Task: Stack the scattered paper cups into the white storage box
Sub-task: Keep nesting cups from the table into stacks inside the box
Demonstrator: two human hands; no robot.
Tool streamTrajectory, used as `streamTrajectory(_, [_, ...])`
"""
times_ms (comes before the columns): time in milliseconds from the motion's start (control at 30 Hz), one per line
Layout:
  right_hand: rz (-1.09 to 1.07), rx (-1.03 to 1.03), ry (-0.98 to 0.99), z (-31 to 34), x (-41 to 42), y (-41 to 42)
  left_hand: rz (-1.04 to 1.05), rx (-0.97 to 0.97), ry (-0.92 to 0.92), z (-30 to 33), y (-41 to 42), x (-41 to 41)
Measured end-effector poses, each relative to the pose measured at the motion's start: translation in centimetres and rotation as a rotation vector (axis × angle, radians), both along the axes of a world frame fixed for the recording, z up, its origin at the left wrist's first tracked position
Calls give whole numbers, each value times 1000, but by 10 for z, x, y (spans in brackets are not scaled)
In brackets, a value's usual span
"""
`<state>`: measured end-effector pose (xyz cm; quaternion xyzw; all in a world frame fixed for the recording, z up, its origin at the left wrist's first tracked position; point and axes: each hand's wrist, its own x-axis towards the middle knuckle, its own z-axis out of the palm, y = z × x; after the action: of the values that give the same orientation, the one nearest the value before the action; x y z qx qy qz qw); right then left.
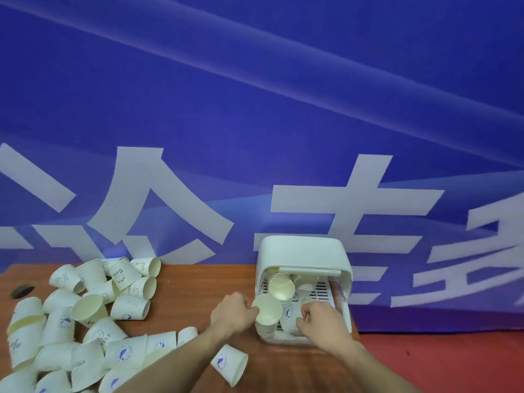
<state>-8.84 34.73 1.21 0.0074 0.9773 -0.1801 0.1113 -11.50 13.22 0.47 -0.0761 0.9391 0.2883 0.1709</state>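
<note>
The white storage box (pixel 304 251) stands on the wooden table with its lid raised and several cups inside on a slotted tray. My left hand (pixel 234 312) pinches the rim of a white paper cup (pixel 266 316) at the box's front left corner. My right hand (pixel 321 321) grips another cup stack (pixel 289 317) inside the box front; its fingers hide most of that stack. A taller cup stack (pixel 281 287) stands behind them in the box. Scattered paper cups (pixel 85 313) lie in a heap at the left.
One loose cup (pixel 230 364) lies on its side between my forearms. A dark round hole (pixel 22 290) sits in the table's far left. A blue banner wall (pixel 255 109) rises directly behind the table. Red floor (pixel 453 361) shows to the right.
</note>
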Motion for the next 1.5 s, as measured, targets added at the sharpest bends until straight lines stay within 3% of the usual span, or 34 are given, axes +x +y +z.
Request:
streamTrajectory(500, [-95, 70, 48, -7, -17, 97, 260, 147, -93, -5, 113, -8])
streamTrajectory(1100, [-18, 48, -3, -52, -47, 127, 558, 291, -249, -67, 150, -34])
streamTrajectory(1500, [-20, 67, -1, -41, -39, 122, 454, 317, -294, -73, 137, -32])
